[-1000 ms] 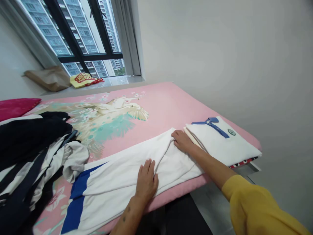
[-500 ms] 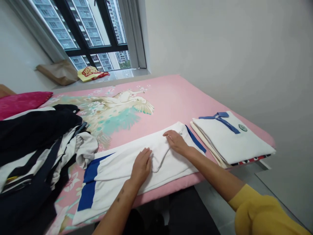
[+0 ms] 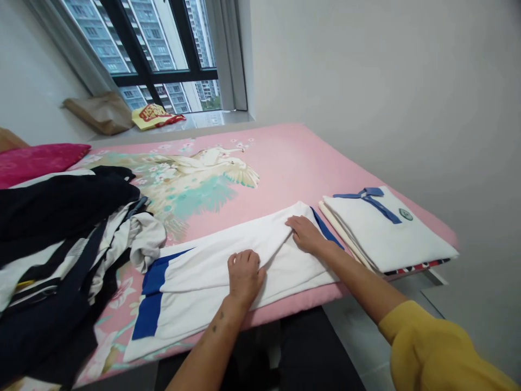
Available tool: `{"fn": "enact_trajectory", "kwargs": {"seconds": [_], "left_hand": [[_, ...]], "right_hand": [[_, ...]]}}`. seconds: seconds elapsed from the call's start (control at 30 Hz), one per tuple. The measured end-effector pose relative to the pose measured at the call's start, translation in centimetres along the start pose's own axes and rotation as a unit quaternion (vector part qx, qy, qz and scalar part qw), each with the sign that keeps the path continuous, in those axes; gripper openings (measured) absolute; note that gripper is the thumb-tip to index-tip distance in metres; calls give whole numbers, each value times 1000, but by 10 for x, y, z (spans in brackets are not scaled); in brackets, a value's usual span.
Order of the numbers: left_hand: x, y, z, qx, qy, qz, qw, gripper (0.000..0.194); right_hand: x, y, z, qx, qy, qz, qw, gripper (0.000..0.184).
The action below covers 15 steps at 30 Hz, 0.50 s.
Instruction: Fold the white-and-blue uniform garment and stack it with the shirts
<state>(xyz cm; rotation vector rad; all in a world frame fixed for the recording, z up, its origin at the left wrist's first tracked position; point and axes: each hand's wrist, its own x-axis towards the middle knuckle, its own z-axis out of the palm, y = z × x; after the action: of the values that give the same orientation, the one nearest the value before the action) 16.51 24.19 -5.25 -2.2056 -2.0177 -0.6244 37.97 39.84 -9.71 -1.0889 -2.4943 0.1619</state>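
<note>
A white garment with blue panels (image 3: 211, 271) lies spread along the near edge of a pink bed (image 3: 277, 168). My left hand (image 3: 244, 274) rests on its middle with the fingers curled down into the cloth, bunching a fold. My right hand (image 3: 304, 233) presses on the garment's right end, fingers pinching a fold of the white cloth near a blue trim. A raised crease runs between the two hands.
A folded white polo with a blue collar (image 3: 386, 228) tops a small stack at the bed's right corner. A heap of dark and white clothes (image 3: 61, 239) fills the left side. A magenta pillow (image 3: 36, 160), a brown bag (image 3: 101, 111) and a yellow packet (image 3: 152, 115) lie by the window.
Both hands shifted on the white garment: the left curled from flat to gripping, the right slid inward and back out. The loose loop of cloth between them has flattened into a crease.
</note>
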Motion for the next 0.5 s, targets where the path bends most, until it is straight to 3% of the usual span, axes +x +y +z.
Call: {"fn": "enact_trajectory", "kwargs": {"seconds": [0.07, 0.17, 0.23, 0.27, 0.4, 0.5], "left_hand": [[-2, 0, -12, 2, -9, 54, 999, 8], [-19, 0, -26, -45, -105, 174, 978, 8], [-28, -6, -29, -103, -128, 194, 967, 12], [-30, -11, -29, -130, -105, 181, 969, 14], [-14, -38, -13, -158, 36, 125, 979, 35], [2, -46, 8, -89, 10, 113, 989, 41]], "right_hand": [[-2, 5, 6, 6, 3, 8, 1000, 47], [-4, 11, 9, 29, 10, 18, 999, 47], [-3, 9, 3, 51, 34, 35, 998, 48], [-2, 5, -2, 62, 54, 47, 996, 48], [9, -45, -17, 105, 138, 65, 983, 40], [18, -99, -8, 111, 96, 4, 989, 39]]}}
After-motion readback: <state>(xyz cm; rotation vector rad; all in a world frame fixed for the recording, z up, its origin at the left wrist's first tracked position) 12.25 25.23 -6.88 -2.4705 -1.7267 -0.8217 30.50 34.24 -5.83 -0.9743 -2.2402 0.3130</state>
